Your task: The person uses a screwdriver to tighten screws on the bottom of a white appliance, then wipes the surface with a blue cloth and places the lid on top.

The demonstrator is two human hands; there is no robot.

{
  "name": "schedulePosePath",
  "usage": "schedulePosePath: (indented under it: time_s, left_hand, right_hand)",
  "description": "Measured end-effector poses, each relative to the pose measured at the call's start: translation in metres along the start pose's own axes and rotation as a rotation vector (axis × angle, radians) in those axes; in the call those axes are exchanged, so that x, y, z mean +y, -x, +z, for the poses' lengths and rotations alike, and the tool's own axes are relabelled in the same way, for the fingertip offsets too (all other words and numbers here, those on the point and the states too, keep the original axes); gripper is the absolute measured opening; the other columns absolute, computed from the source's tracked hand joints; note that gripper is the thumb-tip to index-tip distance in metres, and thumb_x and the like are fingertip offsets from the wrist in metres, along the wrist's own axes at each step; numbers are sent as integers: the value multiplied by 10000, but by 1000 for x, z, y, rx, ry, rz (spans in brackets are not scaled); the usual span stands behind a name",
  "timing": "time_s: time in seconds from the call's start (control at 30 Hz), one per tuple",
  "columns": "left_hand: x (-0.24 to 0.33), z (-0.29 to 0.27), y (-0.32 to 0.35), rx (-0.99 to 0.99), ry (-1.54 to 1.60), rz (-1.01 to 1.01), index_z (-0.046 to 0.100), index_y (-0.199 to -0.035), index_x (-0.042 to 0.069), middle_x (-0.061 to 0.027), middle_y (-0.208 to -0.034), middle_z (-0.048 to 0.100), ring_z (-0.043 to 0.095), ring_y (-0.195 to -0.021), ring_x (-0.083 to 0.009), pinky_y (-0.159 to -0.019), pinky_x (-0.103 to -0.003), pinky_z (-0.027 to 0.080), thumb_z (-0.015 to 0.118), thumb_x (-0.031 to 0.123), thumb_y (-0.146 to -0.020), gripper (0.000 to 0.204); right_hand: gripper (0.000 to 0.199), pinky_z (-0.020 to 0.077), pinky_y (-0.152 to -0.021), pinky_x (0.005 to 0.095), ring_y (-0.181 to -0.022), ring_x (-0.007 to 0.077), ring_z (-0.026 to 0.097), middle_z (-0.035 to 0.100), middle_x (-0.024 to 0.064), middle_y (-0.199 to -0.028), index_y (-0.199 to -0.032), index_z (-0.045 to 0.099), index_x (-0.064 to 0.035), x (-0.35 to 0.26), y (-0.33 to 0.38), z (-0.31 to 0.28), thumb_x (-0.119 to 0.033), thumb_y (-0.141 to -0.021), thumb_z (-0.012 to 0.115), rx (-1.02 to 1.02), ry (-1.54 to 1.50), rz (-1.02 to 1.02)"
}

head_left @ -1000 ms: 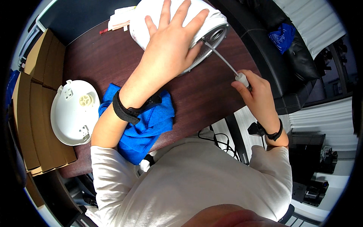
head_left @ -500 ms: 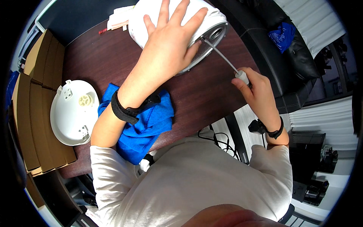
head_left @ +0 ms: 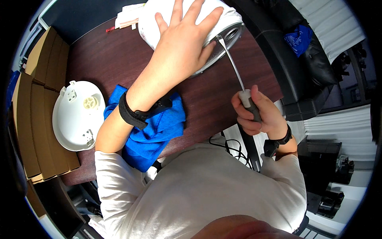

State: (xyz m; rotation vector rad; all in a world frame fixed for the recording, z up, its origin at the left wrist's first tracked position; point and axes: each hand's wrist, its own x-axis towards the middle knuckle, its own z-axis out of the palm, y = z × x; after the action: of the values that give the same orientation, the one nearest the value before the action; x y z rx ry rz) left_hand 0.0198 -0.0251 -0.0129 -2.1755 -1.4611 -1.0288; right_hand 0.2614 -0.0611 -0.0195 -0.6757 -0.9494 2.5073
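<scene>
I'm watching this from my end with a white housing (head_left: pixel 152 24) sitting up at 12 o'clock on the dark table (head_left: pixel 215 103), top edge running out of my view. My left hand (head_left: pixel 184 47) is lying on it at 12 too, fingers fanned out and pressing flat, not gripping anything. My right hand (head_left: pixel 266 114) is hanging out around 3 o'clock, fingers clenching the grey handle of a screwdriver (head_left: pixel 246 96). The shaft is pointing to about 1 o'clock, its tip meeting the housing by the silver end (head_left: pixel 215 59); can't tell how far in it's sitting, tbh. A blue cloth (head_left: pixel 161 129) is bunching up between 8 and 9, partly under my left forearm. Further out at 9, a white dish (head_left: pixel 72 121) is resting beside some cardboard (head_left: pixel 43 131), and a black sofa (head_left: pixel 278 59) is filling 2 o'clock.
</scene>
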Motion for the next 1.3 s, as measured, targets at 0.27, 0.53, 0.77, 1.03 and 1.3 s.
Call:
schedulePosePath:
  time_s: [0.27,0.53,0.77,1.03,1.3]
  left_hand:
    - [3,-1,-1,-23,16,13,430,-1387,264,-157,-1456,340,250,-1345,-486,-994,-714,233,681,172,-802,643]
    - [0,-1,-1,-21,7,16,433,-1384,263,-155,-1457,339,245,-1346,-488,-993,-709,244,680,170,-798,642]
    - [4,-2,-2,-33,-3,19,434,-1384,267,-153,-1457,338,241,-1350,-485,-997,-705,240,674,173,-804,634]
    - [3,-2,-1,-25,-6,23,429,-1387,270,-151,-1460,331,241,-1351,-479,-996,-710,238,671,172,-805,637]
    - [5,-2,-1,-30,-8,17,427,-1388,266,-159,-1457,332,246,-1347,-479,-988,-706,256,676,170,-800,646]
  right_hand:
    - [283,413,-461,261,-486,127,542,600,62,-683,-996,608,-1,-9,7,-11,-276,-929,598,498,1247,-306]
    - [219,437,-519,313,-574,245,596,625,153,-755,-958,611,-2,-18,6,-1,-188,-863,674,621,1656,-627]
    - [211,434,-511,316,-561,248,592,621,157,-742,-926,611,2,-21,3,2,-188,-860,676,644,1720,-659]
    - [210,429,-509,310,-564,254,589,621,161,-745,-933,617,3,-18,8,4,-182,-857,679,643,1673,-586]
    - [222,437,-520,313,-584,256,605,619,157,-741,-946,604,7,-20,8,8,-200,-882,650,609,1632,-473]
